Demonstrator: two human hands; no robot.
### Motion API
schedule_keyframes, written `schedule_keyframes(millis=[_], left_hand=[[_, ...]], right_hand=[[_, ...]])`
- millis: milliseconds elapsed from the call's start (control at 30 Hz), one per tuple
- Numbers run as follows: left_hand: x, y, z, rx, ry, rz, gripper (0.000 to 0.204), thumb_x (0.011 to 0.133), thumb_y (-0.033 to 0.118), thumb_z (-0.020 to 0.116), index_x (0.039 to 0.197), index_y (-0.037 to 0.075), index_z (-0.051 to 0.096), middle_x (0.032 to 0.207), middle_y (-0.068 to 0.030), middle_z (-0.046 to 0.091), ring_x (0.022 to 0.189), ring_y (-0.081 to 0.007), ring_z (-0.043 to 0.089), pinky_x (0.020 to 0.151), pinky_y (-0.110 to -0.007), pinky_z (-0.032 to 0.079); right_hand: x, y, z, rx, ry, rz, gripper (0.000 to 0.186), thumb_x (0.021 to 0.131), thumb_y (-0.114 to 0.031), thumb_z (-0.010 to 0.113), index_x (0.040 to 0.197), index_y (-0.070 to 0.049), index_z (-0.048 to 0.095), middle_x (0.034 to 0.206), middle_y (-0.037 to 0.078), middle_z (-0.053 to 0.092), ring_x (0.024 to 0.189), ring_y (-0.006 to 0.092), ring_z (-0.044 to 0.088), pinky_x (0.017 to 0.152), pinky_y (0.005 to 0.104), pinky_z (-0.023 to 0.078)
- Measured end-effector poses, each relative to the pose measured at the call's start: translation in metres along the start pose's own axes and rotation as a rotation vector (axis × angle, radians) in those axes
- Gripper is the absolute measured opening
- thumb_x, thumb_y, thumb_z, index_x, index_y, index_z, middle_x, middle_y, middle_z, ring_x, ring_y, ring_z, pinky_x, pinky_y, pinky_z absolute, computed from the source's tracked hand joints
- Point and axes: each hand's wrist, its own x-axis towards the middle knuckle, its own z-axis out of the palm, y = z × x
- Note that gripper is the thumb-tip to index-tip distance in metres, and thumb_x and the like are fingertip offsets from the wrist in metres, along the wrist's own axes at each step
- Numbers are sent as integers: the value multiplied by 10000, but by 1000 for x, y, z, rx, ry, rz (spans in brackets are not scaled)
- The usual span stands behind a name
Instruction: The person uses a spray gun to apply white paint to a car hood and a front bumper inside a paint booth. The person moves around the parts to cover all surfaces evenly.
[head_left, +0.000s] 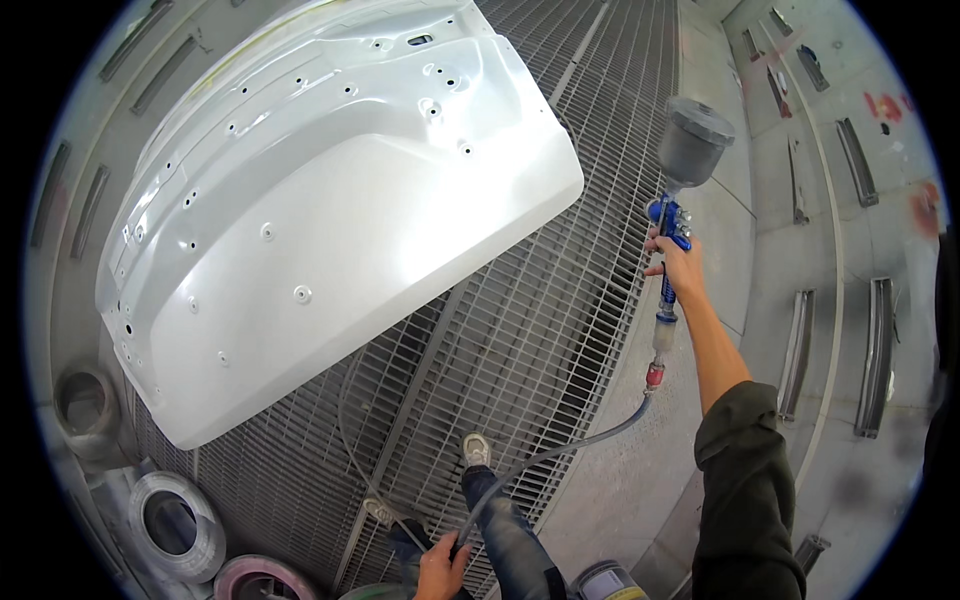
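Over there, upper right of the frame, the right hand (pixel 682 266) grips the spray gun (pixel 665 212); well apart, bottom centre, the left hand (pixel 440 572) clasps the pliant-looking hose (pixel 580 442). The grey cup (pixel 692 148) probably makes the gun top-heavy, so its stiff handle (pixel 668 291) suits best.

Near three o'clock the right hand (pixel 683 266) grips a spray gun (pixel 657 211). At six, the left hand (pixel 440 572) holds its hose (pixel 617 430). A white panel (pixel 370 220) sits toward ten.
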Motion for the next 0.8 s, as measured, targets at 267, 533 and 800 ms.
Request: schedule_keyframes(millis=[267, 533, 800], left_hand=[[7, 41, -24, -143, 58, -26, 274, 918, 155, 659, 1151, 10, 643, 774, -136, 645, 648, -224, 613, 603, -359, 473], [-16, 4, -40, -116, 212, -13, 270, 877, 113, 684, 1125, 11, 655, 786, -125, 639, 656, -219, 606, 617, -341, 471], [-56, -71, -89, -145, 451, -134, 112, 826, 76, 697, 914, 10, 675, 731, -129, 606, 614, -232, 584, 577, -350, 445]], right_hand=[[-22, -6, 24, -1, -67, 14, 228, 879, -198, 638, 748, -11, 621, 628, 41, 565, 435, 108, 491, 379, 245, 377], [-128, -49, 72, 5, -317, 159, 193, 900, -201, 660, 810, -61, 562, 651, -7, 554, 482, 59, 468, 407, 228, 375], [-239, -69, 161, 50, -418, 169, 181, 897, -184, 665, 844, -55, 551, 676, -1, 542, 488, 54, 457, 412, 212, 364]])
